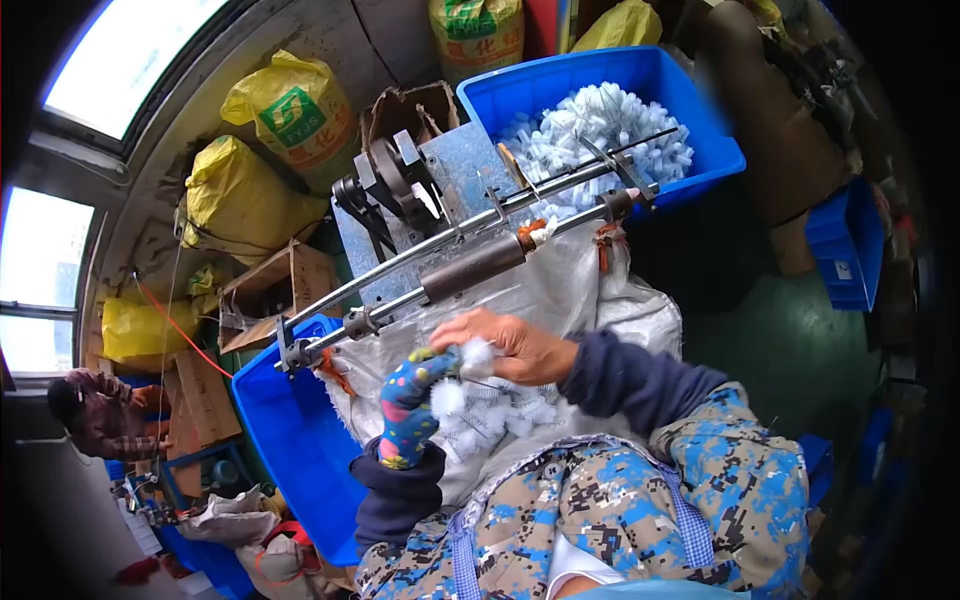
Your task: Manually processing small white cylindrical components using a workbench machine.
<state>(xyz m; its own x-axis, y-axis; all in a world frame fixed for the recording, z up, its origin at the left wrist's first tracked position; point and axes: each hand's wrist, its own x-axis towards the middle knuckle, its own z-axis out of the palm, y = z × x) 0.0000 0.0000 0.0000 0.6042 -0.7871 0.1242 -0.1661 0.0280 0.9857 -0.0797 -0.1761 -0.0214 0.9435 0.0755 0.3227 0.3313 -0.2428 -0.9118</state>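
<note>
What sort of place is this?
Probably a workshop or small factory: there's a machine with metal rods, a blue bin heaped with whitish pieces, and full yellow sacks.

Printed large on the wide yellow sack (290,122), left of the large blue bin (718,155): in a green square (293,113), with pale emblem and Latin letters, then with reddish East Asian characters (322,152) beneath. Likewise printed on the upright yellow sack (478,36), just behind the large blue bin's left end, with a green block (470,17) over similar reddish lettering (480,50), cut off by the view's upper edge. Labelled on the small blue bin (850,235), right of the large blue bin and nearer, with a white tag (842,270) bearing one dark numeral.
</note>
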